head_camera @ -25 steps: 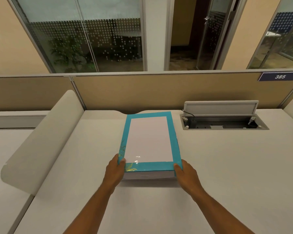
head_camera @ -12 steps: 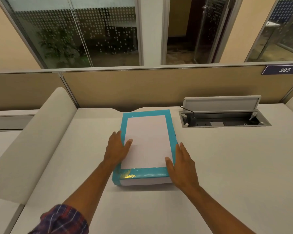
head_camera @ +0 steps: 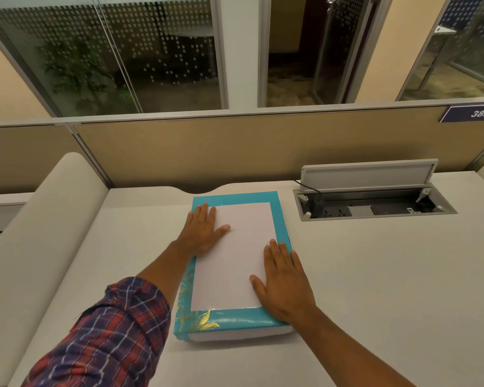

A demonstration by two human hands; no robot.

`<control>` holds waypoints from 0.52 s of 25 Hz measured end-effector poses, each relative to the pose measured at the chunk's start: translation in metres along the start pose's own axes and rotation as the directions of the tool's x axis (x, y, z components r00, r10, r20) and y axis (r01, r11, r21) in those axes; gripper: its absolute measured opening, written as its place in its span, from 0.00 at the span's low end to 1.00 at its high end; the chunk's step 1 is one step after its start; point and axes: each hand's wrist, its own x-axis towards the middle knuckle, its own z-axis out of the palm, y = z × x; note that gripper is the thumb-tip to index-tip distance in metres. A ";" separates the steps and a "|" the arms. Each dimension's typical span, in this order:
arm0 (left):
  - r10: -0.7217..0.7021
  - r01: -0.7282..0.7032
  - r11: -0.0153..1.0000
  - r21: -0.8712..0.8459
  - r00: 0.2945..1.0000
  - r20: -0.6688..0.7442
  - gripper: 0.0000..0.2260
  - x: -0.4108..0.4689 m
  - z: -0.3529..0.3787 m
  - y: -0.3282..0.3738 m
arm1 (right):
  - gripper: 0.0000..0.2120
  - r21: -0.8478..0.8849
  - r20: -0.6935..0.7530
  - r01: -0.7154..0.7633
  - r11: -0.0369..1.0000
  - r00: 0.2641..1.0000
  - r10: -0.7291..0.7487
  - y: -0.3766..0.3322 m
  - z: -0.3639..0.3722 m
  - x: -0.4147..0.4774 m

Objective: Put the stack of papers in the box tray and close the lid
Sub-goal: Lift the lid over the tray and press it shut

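A teal lid with gold leaf print and a white centre panel lies closed over the white box tray, whose front wall shows below it. The stack of papers is hidden inside. My left hand lies flat, fingers spread, on the lid's far left part. My right hand presses flat on the lid's near right edge. Neither hand holds anything.
The box sits on a white desk. An open cable hatch with sockets and a raised flap lies to the right. A tan partition runs along the back, and a white curved divider stands at the left.
Both hands left the lid's near corners and slid forward onto its top; the left hand went farther up the left side, and the right hand now lies flat on the right edge.
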 end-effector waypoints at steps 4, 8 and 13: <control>0.017 -0.016 1.000 0.020 0.998 -0.057 0.40 0.005 0.015 -0.006 | 0.43 -0.020 -0.017 0.020 1.000 1.000 -0.020 0.003 0.011 0.000; 0.021 -0.019 1.000 0.016 0.995 -0.098 0.40 0.008 0.026 -0.010 | 0.41 -0.021 -0.048 0.022 1.000 0.999 -0.023 0.006 0.019 -0.002; 0.026 -0.024 1.000 0.018 0.992 -0.122 0.45 0.010 0.030 -0.010 | 0.41 -0.038 -0.077 0.007 0.999 0.997 -0.010 0.006 0.025 -0.002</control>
